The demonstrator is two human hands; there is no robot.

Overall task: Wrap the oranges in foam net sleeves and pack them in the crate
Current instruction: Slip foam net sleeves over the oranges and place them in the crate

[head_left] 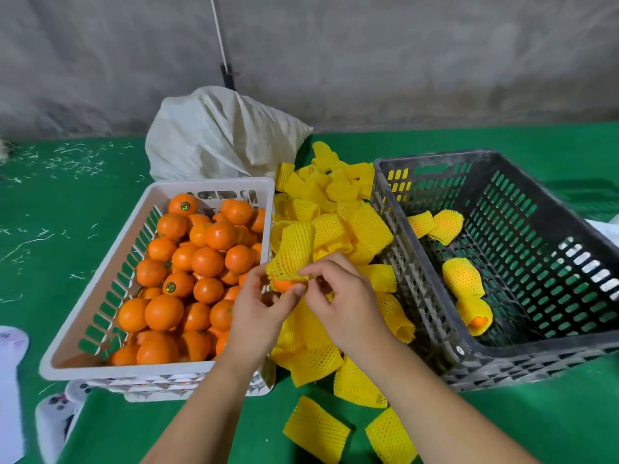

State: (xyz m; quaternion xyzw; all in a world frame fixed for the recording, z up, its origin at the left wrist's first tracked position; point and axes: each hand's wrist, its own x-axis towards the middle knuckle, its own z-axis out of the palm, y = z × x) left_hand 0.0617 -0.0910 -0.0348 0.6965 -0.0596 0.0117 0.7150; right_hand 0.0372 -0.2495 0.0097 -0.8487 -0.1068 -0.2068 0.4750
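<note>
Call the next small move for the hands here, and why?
Probably pull the foam sleeve further down over the orange. Both the left hand and the right hand pinch the sleeve's edge, and the orange's lower part is bare. The dark crate to the right holds only a few wrapped oranges, so placing comes after.

No words, numbers or brand names can be read anywhere. Two of the oranges in the white basket (100, 286) carry small round stickers, one at the far end (185, 206) and one near the middle (170, 287); each shows a dark green star-like mark, too small to make out any lettering. A faint mark on the white sheet (10, 339) at the left edge is illegible.
</note>
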